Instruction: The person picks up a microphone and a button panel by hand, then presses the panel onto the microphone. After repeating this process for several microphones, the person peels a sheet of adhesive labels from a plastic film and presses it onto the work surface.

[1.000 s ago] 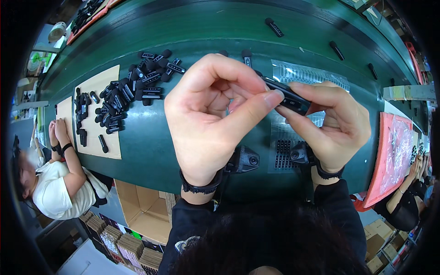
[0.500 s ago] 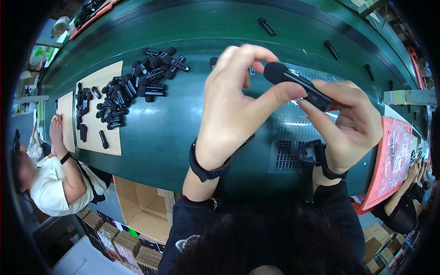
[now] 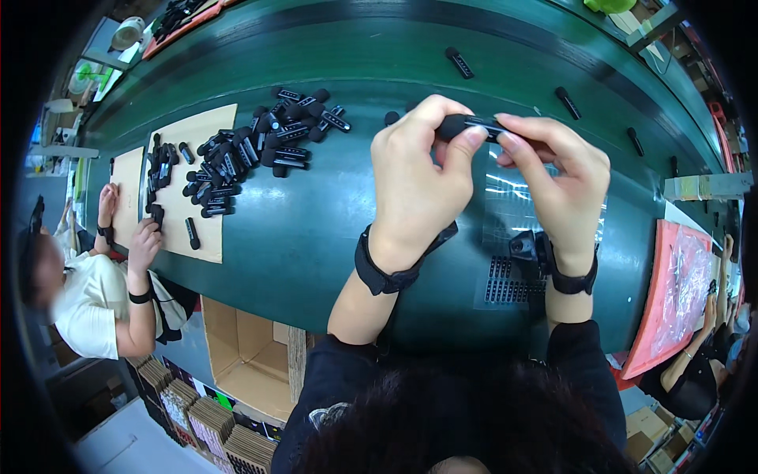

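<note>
A small black microphone [image 3: 478, 126] with a round foam cap is held above the green bench. My left hand [image 3: 422, 170] pinches it near the foam end between thumb and fingers. The fingertips of my right hand [image 3: 557, 166] close on its other end, hiding part of the body. Beneath my hands lies a clear plastic sheet [image 3: 505, 217]. Rows of small black stickers [image 3: 505, 283] show on a sheet near my right wrist. Further left, many similar microphones [image 3: 229, 154] are heaped, partly on cardboard [image 3: 209, 245].
Single microphones [image 3: 459, 63] lie along the far green belt [image 3: 379, 55]. A pink tray [image 3: 659, 316] with clear plastic stands at the right. At the left a co-worker's hand [image 3: 144, 245] touches microphones on the cardboard. An open carton [image 3: 245, 355] sits below the bench edge.
My left fingers have closed around the foam end, and the microphone has turned closer to level. My right hand has shifted left. The co-worker's hand has reached onto the cardboard.
</note>
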Motion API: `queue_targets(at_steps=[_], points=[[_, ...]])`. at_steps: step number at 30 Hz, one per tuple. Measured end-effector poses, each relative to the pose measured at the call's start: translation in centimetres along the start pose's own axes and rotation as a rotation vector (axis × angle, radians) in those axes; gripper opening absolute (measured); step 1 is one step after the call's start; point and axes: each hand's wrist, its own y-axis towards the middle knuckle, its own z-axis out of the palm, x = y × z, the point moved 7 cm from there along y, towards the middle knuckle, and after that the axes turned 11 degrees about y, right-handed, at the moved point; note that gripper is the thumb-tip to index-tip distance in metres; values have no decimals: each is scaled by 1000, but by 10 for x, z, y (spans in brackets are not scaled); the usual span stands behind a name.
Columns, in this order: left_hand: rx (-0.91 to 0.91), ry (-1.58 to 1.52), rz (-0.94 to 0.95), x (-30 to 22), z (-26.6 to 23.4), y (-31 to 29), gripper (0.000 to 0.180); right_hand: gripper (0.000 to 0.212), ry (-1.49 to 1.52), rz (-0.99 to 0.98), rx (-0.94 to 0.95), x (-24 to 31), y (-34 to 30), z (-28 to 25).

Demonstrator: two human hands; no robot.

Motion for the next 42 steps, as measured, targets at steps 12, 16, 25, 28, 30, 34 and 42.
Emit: queue_targets(at_steps=[12,16,25,28,30,34,42], points=[[-295,288,-327,138,-107,28,22,49,-779,354,299,-198,111,38],[-383,767,-349,152,-135,24,27,49,-968,365,316,-226,126,43],[-227,-180,-209,39,-115,12,42,16,-171,19,191,-68,79,28],[-21,-503,-126,8,-81,8,44,23,110,168,176,-34,35,22],[37,-535,-103,-7,-67,2,45,26,137,92,125,-14,16,18],[143,-609,-64,-20,-48,-5,47,27,28,-143,27,7,-2,11],[138,-627,-122,-22,-31,-9,45,30,-27,-225,50,24,-14,8]])
